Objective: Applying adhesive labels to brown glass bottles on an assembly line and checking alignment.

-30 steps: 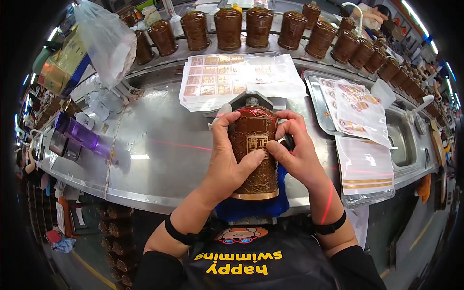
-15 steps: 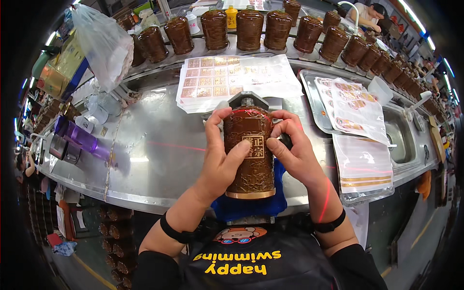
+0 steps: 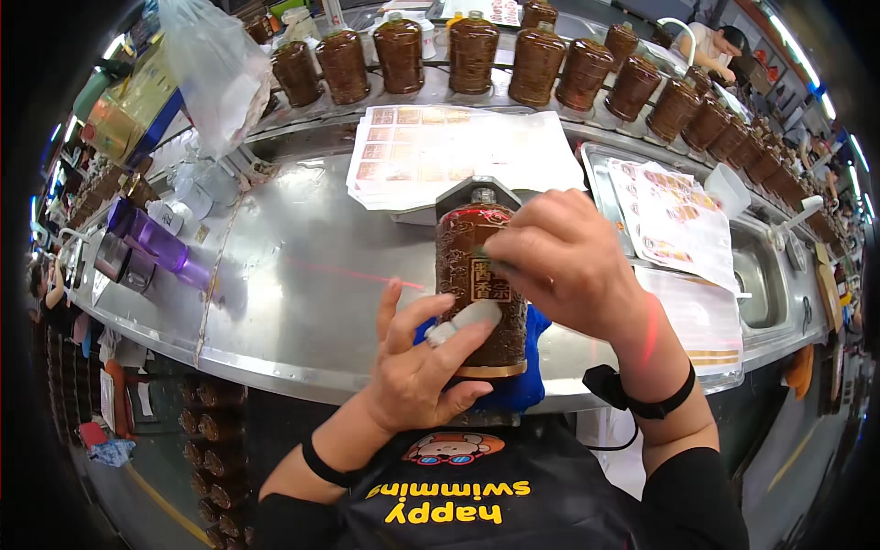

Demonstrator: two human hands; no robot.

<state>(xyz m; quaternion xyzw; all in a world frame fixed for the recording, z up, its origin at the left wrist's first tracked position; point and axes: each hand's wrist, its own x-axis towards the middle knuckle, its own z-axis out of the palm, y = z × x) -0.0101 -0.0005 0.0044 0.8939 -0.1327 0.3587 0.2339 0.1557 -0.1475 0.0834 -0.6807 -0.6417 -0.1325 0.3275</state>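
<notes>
A brown embossed bottle with a glass neck and gold base band lies tilted on a blue support, its neck against a dark angular holder. A gold-framed square label is on its front. My right hand is closed in a pinch over the label's upper part; a small dark greenish bit shows at the fingertips, too blurred to name. Along the bottle's lower left is my left hand, a small white pad-like piece between its fingers, touching or nearly touching the bottle.
Label sheets lie beyond the bottle. At right are a metal tray with more sheets and a sink. Several brown bottles line the back. A plastic bag and purple cup are left. Another person sits far right.
Both hands have left the bottle's upper sides. My right hand now covers the label's upper right. My left hand has dropped lower, and a white piece shows in it.
</notes>
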